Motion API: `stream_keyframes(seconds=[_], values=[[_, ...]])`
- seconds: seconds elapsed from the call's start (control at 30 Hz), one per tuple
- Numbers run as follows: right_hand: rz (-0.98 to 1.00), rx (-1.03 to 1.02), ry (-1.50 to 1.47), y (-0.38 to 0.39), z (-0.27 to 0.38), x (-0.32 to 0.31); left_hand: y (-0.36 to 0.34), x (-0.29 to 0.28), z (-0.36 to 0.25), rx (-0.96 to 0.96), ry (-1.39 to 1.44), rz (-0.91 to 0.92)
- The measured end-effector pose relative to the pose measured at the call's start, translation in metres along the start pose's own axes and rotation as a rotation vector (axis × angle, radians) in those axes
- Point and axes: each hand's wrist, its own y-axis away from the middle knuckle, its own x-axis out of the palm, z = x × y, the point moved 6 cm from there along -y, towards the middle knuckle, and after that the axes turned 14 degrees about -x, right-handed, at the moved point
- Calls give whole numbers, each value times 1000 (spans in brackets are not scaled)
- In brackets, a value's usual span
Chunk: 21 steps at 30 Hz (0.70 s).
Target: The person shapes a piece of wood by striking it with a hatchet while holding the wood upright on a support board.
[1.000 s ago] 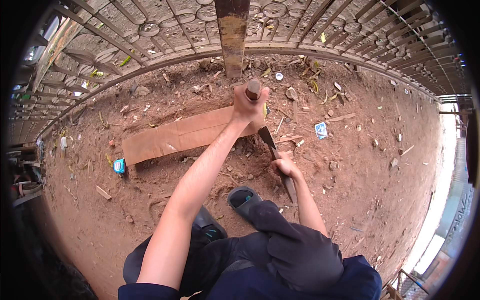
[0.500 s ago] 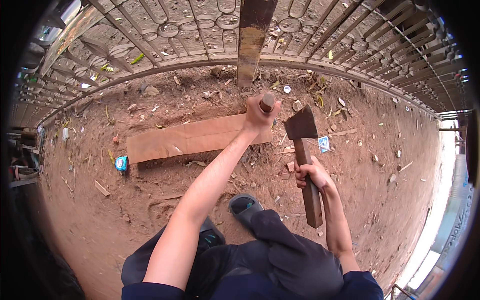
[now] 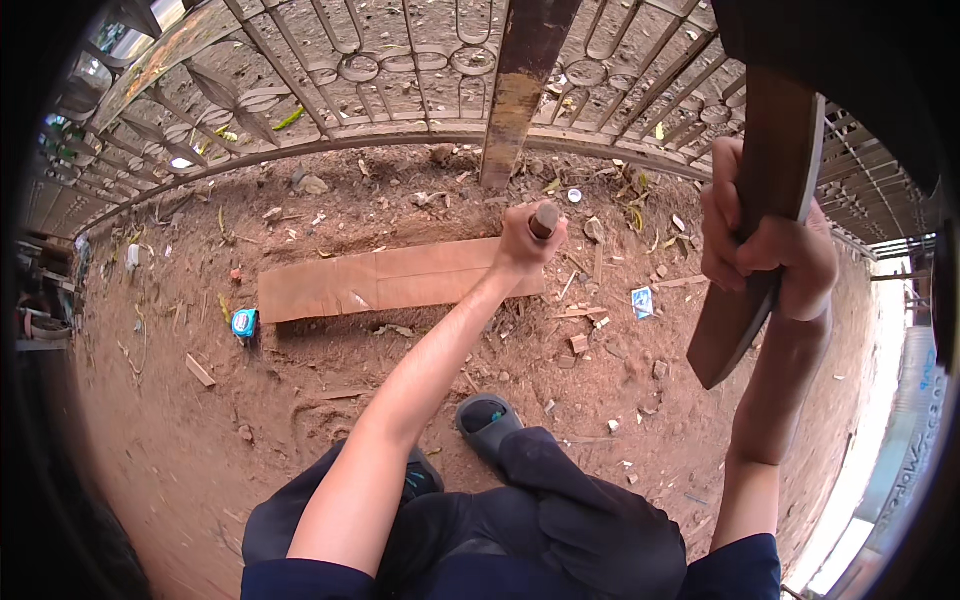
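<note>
A brown wooden plank (image 3: 370, 280) lies on the dirt ahead of my feet. At its right end my left hand (image 3: 522, 248) is closed around an upright wooden handle (image 3: 545, 218); its round end sticks out above the fist, and whatever is below is hidden. My right hand (image 3: 785, 260) grips a hatchet (image 3: 785, 140) by its flat wooden handle, raised high on the right, close to the camera. The hatchet's head is lost in the dark upper edge of the picture. A blue tape measure (image 3: 243, 322) sits against the plank's left end.
A metal fence (image 3: 400, 65) with a brown post (image 3: 518, 95) runs along the far side. Wood chips (image 3: 579, 344), a blue-and-white packet (image 3: 642, 303) and a white cap (image 3: 574, 195) litter the dirt. My sandalled foot (image 3: 488, 425) is near the plank.
My right hand has lifted the hatchet up and to the right, nearer the camera. My left hand stays at the plank's right end, still holding the wooden handle.
</note>
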Motion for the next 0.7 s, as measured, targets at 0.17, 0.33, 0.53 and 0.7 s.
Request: stream_keyframes(seconds=[0.17, 0.33, 0.53, 0.7], values=[[155, 543, 88, 41, -148, -7, -1, 7, -6, -9, 40, -18], [104, 706, -60, 43, -156, -9, -4, 6, 3, -68, -19, 21], [-104, 156, -7, 4, -19, -2, 3, -1, 8, -13, -22, 0], [89, -210, -129, -2, 54, -11, -4, 14, 0, 1, -4, 3]])
